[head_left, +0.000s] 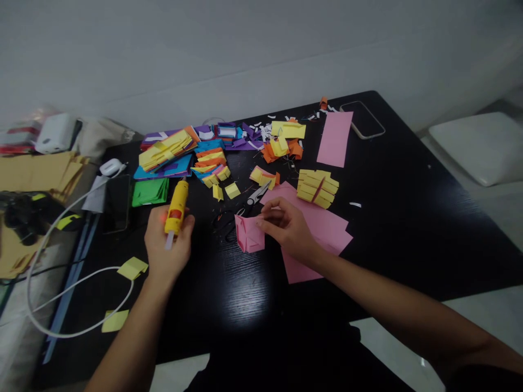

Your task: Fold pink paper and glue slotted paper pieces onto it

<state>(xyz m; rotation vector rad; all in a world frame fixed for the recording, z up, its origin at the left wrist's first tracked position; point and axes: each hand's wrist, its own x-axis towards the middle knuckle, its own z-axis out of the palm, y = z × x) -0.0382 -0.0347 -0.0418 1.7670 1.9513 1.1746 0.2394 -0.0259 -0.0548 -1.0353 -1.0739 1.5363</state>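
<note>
In my left hand [161,247] is a yellow glue gun [181,198], gripped with its nozzle pointing away from me. A translucent glue stick [169,241] pokes out of its rear, and a red light glows at its side. My right hand [296,231] pinches the upper right edge of a folded pink paper piece [254,238], which is partly opened. Just behind this piece lie scissors [257,194] with black handles. Under my right forearm and hand are pink paper sheets [327,223]. A slatted yellow paper piece [317,188] rests on their far edge.
Stacked folded papers [167,152] in several colours fill the back left, beside white paper scraps [265,132]. A green paper stack [150,192] and a dark phone [116,204] lie left. A white cable [77,335] loops over the table's left side. A phone case [378,130] lies back right.
</note>
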